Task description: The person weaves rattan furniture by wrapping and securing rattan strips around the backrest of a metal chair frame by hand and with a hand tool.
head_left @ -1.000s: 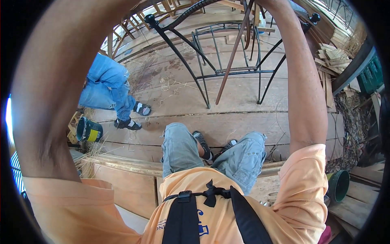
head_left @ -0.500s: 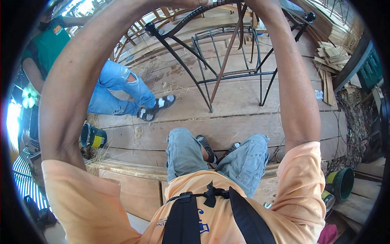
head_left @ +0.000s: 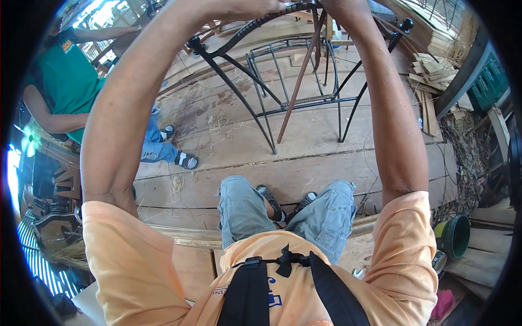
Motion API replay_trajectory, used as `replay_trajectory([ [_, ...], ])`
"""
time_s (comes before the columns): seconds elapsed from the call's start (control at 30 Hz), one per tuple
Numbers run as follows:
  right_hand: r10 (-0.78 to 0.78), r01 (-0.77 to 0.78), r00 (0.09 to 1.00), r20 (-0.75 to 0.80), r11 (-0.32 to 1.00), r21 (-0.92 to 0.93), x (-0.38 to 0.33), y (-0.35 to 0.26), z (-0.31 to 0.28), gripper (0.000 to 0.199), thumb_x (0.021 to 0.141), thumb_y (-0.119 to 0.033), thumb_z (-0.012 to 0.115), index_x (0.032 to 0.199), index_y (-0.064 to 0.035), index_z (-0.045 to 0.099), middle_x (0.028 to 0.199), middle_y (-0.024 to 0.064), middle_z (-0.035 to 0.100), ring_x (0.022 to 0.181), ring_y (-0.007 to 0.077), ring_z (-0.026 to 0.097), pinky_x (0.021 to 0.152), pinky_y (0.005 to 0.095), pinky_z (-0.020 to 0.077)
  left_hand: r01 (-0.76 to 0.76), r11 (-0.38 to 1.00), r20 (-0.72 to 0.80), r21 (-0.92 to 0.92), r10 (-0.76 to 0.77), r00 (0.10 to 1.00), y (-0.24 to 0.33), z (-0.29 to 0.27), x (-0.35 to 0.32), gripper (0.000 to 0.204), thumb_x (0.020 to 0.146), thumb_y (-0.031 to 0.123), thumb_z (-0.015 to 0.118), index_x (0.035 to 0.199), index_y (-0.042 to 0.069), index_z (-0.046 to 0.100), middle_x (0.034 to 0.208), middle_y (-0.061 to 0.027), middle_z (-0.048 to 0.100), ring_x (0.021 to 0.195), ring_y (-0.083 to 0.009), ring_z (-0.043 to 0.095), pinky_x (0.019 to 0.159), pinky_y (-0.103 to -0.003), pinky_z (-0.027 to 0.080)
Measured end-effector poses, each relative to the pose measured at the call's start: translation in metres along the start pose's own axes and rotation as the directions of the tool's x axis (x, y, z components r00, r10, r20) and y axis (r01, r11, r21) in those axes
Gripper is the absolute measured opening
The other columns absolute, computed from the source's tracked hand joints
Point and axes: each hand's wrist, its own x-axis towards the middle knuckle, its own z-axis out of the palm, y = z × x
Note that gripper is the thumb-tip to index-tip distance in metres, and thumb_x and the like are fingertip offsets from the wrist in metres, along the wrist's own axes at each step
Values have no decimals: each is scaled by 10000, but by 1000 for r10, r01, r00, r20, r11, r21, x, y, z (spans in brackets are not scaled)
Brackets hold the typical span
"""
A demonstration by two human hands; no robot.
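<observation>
A black metal furniture frame [head_left: 237,84] stands before me on splayed legs, with ball-shaped knobs at its upper corners. Its curved top rail [head_left: 251,25] has a dark strip wound around it. My left hand [head_left: 260,7] is closed at this rail, partly cut off by the upper edge. Close by on the rail's right part is my right hand [head_left: 342,6], its fingers bent and mostly out of the picture. A long brown strip [head_left: 298,87] hangs from the rail beside the right fingers, its loose end dangling inside the frame.
A second, rounded metal frame [head_left: 272,54] stands just behind. At the left is a co-worker in a green shirt [head_left: 65,73]. Wood offcuts [head_left: 432,73] are piled at the right, with a green bucket [head_left: 457,236] nearer. Loose fibres [head_left: 217,125] litter the board floor.
The co-worker has shifted left, with the legs drawn back. The hanging strip has swung slightly left. My left arm now hides the bucket at the left. Both hands stay at the rail.
</observation>
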Motion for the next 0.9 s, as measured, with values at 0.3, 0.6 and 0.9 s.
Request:
replay_trajectory([
  [0.3,108,-78,989,-105,963,259,-7,-13,-16,216,881,-233,557,797,-42,611,746,171,634,688,350,638,605,442,489,70,982,-1,175,-71,997,8,-2,-7,369,876,153,435,1187,43,601,1037,-210,654,956,-330,621,885,-406,465],
  [0.6,-271,233,959,-79,917,-324,16,-20,7,253,904,-247,551,807,-15,579,700,197,619,724,351,649,634,463,491,254,860,152,443,-352,924,30,-28,-8,317,928,231,493,1139,34,624,993,-161,680,900,-277,640,836,-395,475],
  [0.9,131,-342,930,342,645,683,12,-7,-74,284,957,-209,499,808,9,602,611,61,552,570,155,568,510,294,446,10,987,2,161,-10,1000,1,-7,9,342,939,227,464,1155,8,614,1021,-206,662,937,-317,634,871,-401,478],
])
